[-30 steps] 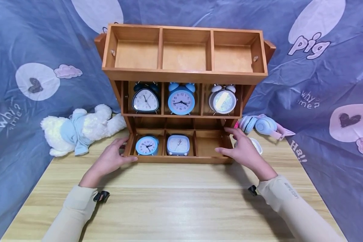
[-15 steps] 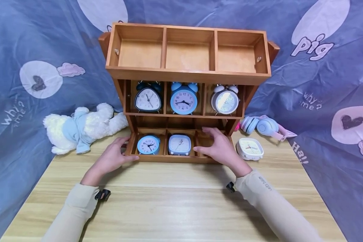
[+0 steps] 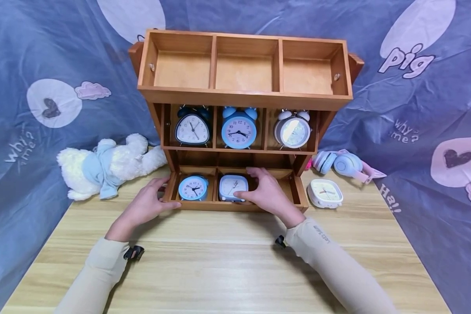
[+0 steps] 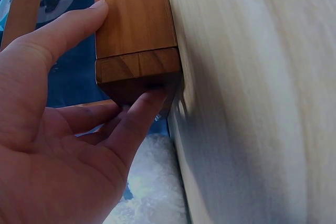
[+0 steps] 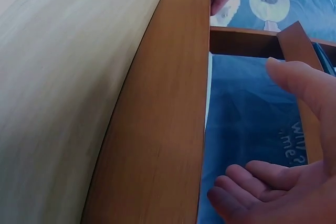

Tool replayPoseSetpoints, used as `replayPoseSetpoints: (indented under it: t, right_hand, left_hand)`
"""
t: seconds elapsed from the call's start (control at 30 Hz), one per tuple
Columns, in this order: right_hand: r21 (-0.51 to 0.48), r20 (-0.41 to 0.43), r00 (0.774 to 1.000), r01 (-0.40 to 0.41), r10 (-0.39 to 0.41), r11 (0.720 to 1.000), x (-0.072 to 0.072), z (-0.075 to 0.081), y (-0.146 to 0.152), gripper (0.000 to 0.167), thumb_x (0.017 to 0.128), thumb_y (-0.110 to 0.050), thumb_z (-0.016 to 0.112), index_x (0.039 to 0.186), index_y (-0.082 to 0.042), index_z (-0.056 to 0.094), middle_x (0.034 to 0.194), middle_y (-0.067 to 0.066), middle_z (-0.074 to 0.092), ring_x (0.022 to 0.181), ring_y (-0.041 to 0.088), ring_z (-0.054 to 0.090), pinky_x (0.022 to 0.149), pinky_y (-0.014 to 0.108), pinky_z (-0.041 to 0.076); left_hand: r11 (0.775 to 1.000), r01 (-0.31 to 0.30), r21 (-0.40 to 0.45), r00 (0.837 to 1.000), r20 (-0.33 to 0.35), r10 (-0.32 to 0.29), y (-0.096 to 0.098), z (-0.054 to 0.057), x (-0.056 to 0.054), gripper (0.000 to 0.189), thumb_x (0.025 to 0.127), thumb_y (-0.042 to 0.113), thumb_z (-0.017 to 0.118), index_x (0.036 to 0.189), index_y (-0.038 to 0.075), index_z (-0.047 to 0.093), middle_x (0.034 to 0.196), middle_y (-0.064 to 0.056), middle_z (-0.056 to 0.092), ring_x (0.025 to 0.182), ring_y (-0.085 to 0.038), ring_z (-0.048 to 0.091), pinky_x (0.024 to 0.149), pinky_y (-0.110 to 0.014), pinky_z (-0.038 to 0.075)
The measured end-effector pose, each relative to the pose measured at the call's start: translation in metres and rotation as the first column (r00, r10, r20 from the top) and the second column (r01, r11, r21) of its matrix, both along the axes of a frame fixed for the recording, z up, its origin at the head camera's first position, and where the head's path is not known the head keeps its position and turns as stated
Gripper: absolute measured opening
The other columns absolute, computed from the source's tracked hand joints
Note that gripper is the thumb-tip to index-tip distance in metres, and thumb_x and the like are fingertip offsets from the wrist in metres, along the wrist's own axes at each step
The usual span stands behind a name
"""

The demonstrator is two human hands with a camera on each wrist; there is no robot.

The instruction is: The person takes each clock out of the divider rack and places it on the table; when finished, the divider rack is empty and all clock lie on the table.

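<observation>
A three-tier wooden display shelf [image 3: 243, 99] stands on the table. My left hand [image 3: 147, 203] grips the left corner of its bottom tier; in the left wrist view the thumb lies on the front board [image 4: 136, 14] and fingers touch the end. My right hand [image 3: 267, 192] is over the bottom tier, thumb and fingers spread, beside a rounded-square blue alarm clock [image 3: 228, 185] in the middle compartment. In the head view its thumb overlaps the clock's lower right; contact cannot be told. A round blue alarm clock [image 3: 192, 189] sits in the left compartment.
The middle tier holds a dark triangular clock [image 3: 192, 130], a blue twin-bell clock [image 3: 238, 131] and a white twin-bell clock [image 3: 293, 132]. A white square clock [image 3: 325, 194] and headphones [image 3: 345, 165] lie right of the shelf, a plush toy [image 3: 110, 165] left.
My right hand has moved left from the shelf's right end, across the right compartment, to the rounded-square blue clock. The left hand has kept its hold on the shelf corner.
</observation>
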State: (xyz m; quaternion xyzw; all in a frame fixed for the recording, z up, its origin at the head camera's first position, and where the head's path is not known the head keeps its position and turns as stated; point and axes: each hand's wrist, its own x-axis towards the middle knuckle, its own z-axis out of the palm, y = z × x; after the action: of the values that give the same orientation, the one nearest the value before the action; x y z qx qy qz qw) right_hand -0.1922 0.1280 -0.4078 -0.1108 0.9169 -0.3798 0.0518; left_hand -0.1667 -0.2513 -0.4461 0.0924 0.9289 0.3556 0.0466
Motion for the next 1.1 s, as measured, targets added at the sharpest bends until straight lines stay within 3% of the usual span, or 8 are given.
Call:
replayPoseSetpoints:
  t: [0.13,0.43,0.57,0.83,1.1]
  right_hand:
    - [0.016,0.007,1.000,0.003,-0.003,1.000,-0.002,-0.003,-0.012,0.091,0.089,-0.044,0.094,0.161,-0.005,0.055,0.164,0.020,0.059,0.154,0.044,0.053,0.129,0.061,0.046]
    - [0.084,0.067,0.996,0.050,-0.055,0.995,-0.002,-0.013,-0.041,0.108,0.085,-0.047,0.096,0.169,-0.003,0.044,0.182,0.026,0.031,0.172,0.042,0.028,0.139,0.059,0.035]
    - [0.112,0.055,0.996,0.059,-0.066,0.992,-0.003,-0.016,-0.050,0.109,0.086,-0.046,0.096,0.169,-0.001,0.043,0.182,0.027,0.031,0.172,0.041,0.029,0.139,0.057,0.036]
    - [0.192,-0.025,0.997,0.073,-0.069,0.979,-0.005,-0.021,-0.059,0.106,0.085,-0.043,0.096,0.165,0.005,0.046,0.171,0.028,0.044,0.158,0.044,0.046,0.133,0.054,0.045]
    - [0.219,0.008,0.996,0.083,-0.087,0.972,-0.008,-0.023,-0.062,0.111,0.087,-0.045,0.095,0.167,0.008,0.039,0.175,0.030,0.037,0.161,0.045,0.042,0.135,0.051,0.043]
  left_hand:
    - [1.000,-0.005,0.000,1.000,0.003,0.005,0.000,-0.001,0.000,0.102,0.094,0.040,0.092,0.169,-0.006,0.040,0.169,-0.033,0.046,0.141,-0.055,0.062,0.118,-0.069,0.053]
    - [1.000,-0.010,-0.006,1.000,0.002,0.010,0.000,-0.001,0.000,0.104,0.094,0.041,0.092,0.169,-0.008,0.039,0.169,-0.034,0.045,0.143,-0.056,0.060,0.121,-0.070,0.051]
    - [1.000,-0.010,-0.003,1.000,-0.001,0.010,0.000,-0.001,0.001,0.104,0.094,0.040,0.092,0.169,-0.008,0.039,0.168,-0.034,0.045,0.142,-0.056,0.060,0.120,-0.069,0.052]
    - [1.000,-0.011,-0.001,1.000,0.010,0.011,0.000,-0.002,0.001,0.106,0.094,0.042,0.092,0.169,-0.008,0.038,0.169,-0.035,0.044,0.142,-0.056,0.060,0.120,-0.069,0.052]
    - [1.000,-0.010,-0.006,1.000,0.006,0.010,0.000,-0.003,-0.001,0.106,0.094,0.042,0.092,0.169,-0.009,0.037,0.170,-0.035,0.043,0.142,-0.056,0.061,0.120,-0.069,0.052]
